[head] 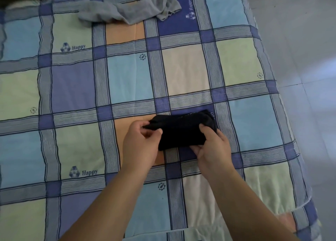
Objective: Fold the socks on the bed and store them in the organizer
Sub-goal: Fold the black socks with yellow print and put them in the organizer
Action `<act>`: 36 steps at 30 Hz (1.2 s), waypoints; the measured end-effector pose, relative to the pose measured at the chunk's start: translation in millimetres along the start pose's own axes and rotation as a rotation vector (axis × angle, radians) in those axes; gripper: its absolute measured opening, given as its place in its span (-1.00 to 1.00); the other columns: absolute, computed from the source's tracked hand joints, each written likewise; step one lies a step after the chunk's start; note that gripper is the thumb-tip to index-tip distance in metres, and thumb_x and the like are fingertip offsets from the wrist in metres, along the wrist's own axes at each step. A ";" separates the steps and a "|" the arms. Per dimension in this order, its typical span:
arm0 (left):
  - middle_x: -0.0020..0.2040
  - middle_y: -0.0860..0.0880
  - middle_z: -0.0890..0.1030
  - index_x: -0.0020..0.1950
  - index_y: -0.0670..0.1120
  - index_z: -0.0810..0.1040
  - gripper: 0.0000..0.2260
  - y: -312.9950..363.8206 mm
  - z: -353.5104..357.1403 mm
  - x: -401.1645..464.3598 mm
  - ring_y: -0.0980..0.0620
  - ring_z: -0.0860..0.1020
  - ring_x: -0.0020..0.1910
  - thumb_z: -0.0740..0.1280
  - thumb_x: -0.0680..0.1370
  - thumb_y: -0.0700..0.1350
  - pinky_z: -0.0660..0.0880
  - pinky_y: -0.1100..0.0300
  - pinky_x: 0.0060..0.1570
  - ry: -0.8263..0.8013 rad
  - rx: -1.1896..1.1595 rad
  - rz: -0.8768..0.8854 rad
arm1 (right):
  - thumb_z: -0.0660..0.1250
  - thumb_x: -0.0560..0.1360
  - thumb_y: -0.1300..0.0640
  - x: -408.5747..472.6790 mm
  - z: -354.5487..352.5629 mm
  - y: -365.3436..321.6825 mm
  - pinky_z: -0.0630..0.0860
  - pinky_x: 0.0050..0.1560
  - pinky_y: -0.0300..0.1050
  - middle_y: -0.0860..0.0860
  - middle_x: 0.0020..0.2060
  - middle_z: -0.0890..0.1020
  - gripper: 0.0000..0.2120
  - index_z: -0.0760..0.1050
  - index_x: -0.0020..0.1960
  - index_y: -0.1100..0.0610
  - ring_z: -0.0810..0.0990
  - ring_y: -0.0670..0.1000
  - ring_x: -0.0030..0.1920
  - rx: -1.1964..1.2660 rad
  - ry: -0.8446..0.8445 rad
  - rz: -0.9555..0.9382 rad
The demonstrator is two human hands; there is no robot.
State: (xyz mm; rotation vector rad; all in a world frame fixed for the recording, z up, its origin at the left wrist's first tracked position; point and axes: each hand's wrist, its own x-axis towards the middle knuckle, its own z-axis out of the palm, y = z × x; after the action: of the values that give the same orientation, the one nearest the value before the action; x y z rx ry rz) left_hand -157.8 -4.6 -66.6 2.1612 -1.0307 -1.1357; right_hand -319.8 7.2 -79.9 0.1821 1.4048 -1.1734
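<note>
Two bare hands at lower centre: left hand (141, 142) pinching, right hand (212, 146) clamped on soft folded black knit sock (181, 129). Crumpled grey socks (132, 8) at top. Checked cotton bedsheet (72, 88) printed "Happy".

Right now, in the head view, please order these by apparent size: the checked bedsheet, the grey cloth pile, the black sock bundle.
1. Checked bedsheet, by far the largest.
2. Grey cloth pile, lying farther from the camera and cut by the top edge.
3. Black sock bundle, partly covered by both hands.
</note>
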 end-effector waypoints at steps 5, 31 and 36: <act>-0.16 0.11 0.64 -0.03 0.01 0.61 -0.67 4.3 6.0 28.2 0.09 0.61 -0.18 0.46 0.35 0.20 0.42 0.24 -0.31 0.027 0.163 -0.082 | 0.40 0.47 0.25 1.6 -1.0 -1.7 0.65 -0.10 0.18 0.18 0.04 0.68 -0.70 0.50 0.19 0.20 0.71 0.20 -0.04 0.009 0.009 0.015; -0.20 0.12 0.52 -0.23 0.11 0.39 -0.81 -106.1 -198.1 -188.3 0.14 0.58 -0.05 0.26 0.56 0.10 0.37 0.36 -0.22 -0.481 0.625 -0.291 | 0.36 0.49 0.34 -142.1 -39.1 -36.8 0.62 -0.01 0.13 0.21 0.07 0.64 -0.60 0.44 0.31 0.20 0.65 0.22 0.04 -0.175 0.084 0.222; -0.17 0.06 0.52 -0.22 0.00 0.43 -0.78 -108.7 -271.0 -295.4 0.05 0.56 -0.03 0.22 0.57 0.06 0.37 0.24 -0.14 -0.500 0.593 -0.430 | 0.36 0.49 0.35 -229.6 -58.7 -63.5 0.59 0.08 0.19 0.25 0.00 0.64 -0.64 0.43 0.28 0.26 0.66 0.24 -0.02 -0.470 0.080 0.252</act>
State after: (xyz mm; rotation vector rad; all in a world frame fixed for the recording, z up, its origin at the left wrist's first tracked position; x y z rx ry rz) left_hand 3.8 315.6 142.7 2.7248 -1.2665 -1.8199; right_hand -345.4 138.2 125.9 0.0703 1.6353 -0.6139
